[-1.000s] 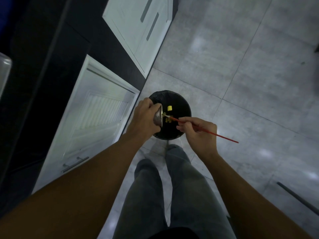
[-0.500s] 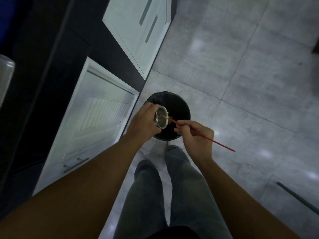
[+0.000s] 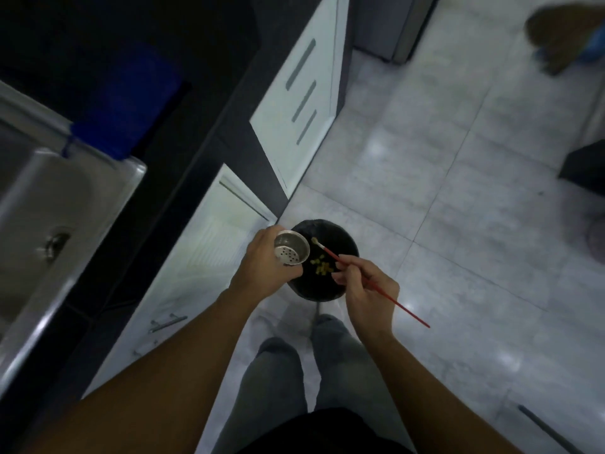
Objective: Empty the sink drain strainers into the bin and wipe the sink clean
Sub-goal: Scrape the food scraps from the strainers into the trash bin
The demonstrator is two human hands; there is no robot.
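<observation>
- The strainer (image 3: 291,249), a small metal cup whose perforated base can be seen, is held just left of the frame's centre, over the left rim of the bin (image 3: 347,239).
- It is gripped by the left hand (image 3: 262,265), whose fingers are curled round its wall.
- A thin red-handled brush (image 3: 409,312) is pinched between the thumb and fingertips of the right hand (image 3: 370,291), right of centre.
- The bristle end is pointed to the upper left, over the bin's opening, near the strainer's rim but apart from it.
- The round black bin is set on the pale tiled floor (image 3: 458,224) at the centre, beneath both hands.
- Yellow scraps (image 3: 320,267) are seen inside it.
- The steel sink (image 3: 49,198) is seen at the left edge, well apart from the strainer.
- White cabinet doors (image 3: 304,103) are seen at upper centre.
</observation>
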